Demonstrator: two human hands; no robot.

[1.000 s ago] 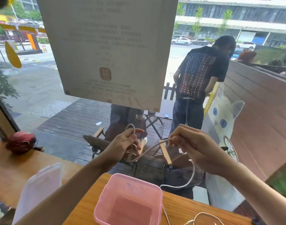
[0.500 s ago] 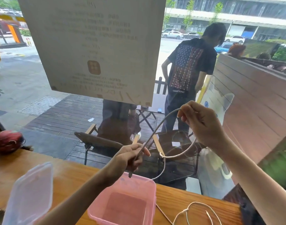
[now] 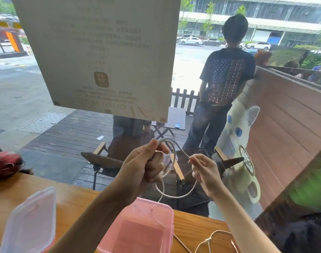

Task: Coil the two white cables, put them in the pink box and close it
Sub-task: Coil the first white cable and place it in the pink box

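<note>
Currently left hand [image 3: 147, 167] grips the looped cable [image 3: 174, 195] above the open pink box [image 3: 137, 229]; right hand [image 3: 205, 170] pinches its free run. Second cable [image 3: 216, 240] lies on tabletop [image 3: 74, 199], right. Light, floppy, springy: pinch loops at the crossing.

Single head-worn wide-angle view, facing forward and slightly down.

Close range: both forearms enter from the bottom edge, left hand [image 3: 145, 170] and right hand [image 3: 206, 172] near frame centre, raised above the desk [image 3: 77, 199]. Desk fills only the bottom strip; the upper frame looks out through the window [image 3: 192, 73] to the street. Edges show wide-angle bending. No second view to overlap.
</note>
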